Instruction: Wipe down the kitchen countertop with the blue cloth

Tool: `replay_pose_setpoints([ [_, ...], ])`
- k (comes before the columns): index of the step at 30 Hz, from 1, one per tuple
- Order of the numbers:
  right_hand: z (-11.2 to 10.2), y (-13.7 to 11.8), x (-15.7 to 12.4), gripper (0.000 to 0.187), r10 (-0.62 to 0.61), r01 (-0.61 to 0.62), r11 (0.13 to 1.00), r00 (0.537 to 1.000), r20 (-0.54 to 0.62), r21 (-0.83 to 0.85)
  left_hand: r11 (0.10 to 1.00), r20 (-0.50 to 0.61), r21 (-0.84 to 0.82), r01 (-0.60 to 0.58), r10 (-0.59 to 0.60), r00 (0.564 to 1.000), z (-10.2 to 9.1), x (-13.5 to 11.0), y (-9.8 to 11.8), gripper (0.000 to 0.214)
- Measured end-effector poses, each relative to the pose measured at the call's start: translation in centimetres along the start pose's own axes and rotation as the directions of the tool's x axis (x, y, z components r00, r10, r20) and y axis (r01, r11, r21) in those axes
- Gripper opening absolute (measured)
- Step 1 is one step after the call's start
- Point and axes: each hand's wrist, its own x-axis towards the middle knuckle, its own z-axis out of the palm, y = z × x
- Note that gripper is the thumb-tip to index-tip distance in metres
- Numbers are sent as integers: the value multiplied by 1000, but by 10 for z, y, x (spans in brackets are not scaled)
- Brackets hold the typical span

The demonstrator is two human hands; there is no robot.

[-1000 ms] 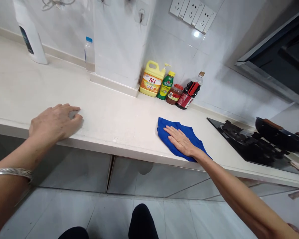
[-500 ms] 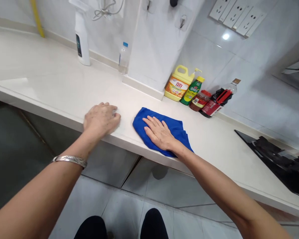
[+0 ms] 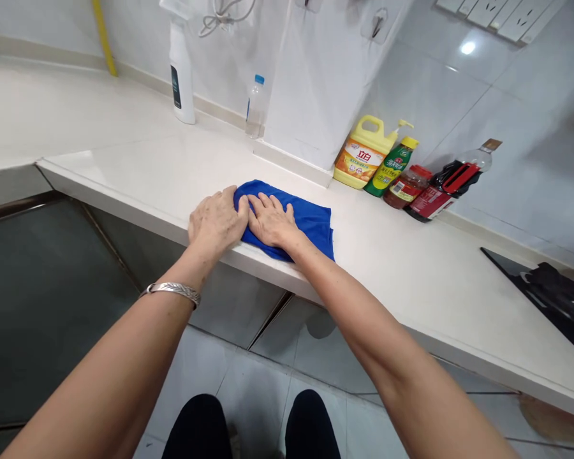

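Observation:
A blue cloth [image 3: 312, 220] lies spread on the white countertop [image 3: 377, 255], close to its front edge. My right hand [image 3: 273, 222] rests palm down on the cloth's left part, fingers stretched out and slightly apart, pressing it flat. Just left of it, my left hand [image 3: 216, 220] lies on the counter with its fingers loosely bent. Its thumb and fingertips meet the left edge of the cloth; whether they pinch it is hard to see. The two hands almost touch.
Along the wall stand a white spray bottle [image 3: 182, 76], a clear bottle [image 3: 255, 108], a yellow detergent jug [image 3: 361, 156], a green bottle [image 3: 391, 169], a red-lidded jar [image 3: 408, 187] and a dark sauce bottle [image 3: 447, 185]. A black stove [image 3: 545, 299] sits at right.
My right hand has slid the blue cloth leftward along the counter until it meets my left hand. The camera view has shifted slightly.

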Motion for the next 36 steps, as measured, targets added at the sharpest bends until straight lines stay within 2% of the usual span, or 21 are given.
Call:
replay_pose_setpoints([
  [4,1,3,-4,72,-21,21,999,1000,-2,48,999,13,22,24,-24,1000,0,2,0,59],
  [9,-7,18,-31,67,-77,77,997,997,30,25,999,16,34,30,-31,999,-2,3,1,59],
  [13,-14,47,-61,67,-90,90,996,995,29,28,996,52,81,28,-33,998,-6,2,4,56],
  [17,-21,90,-94,67,-53,52,999,999,11,9,991,100,130,8,-21,995,-13,0,7,56],
  [20,-28,131,-117,68,12,-12,1000,1000,5,-14,990,109,143,4,-20,994,-15,-1,5,55],
  [23,-38,176,-139,67,148,-148,987,989,-17,-61,989,115,149,-18,1,993,-15,-1,3,54],
  [27,-49,230,-156,65,367,-372,923,928,-68,-103,987,152,152,-50,27,988,-15,-1,4,53],
  [31,-56,261,-148,67,511,-517,850,856,-81,-103,987,164,159,7,-33,986,-17,0,7,54],
  [36,-60,279,-117,71,546,-550,830,835,-72,-91,982,162,182,57,-87,983,-13,6,3,54],
])
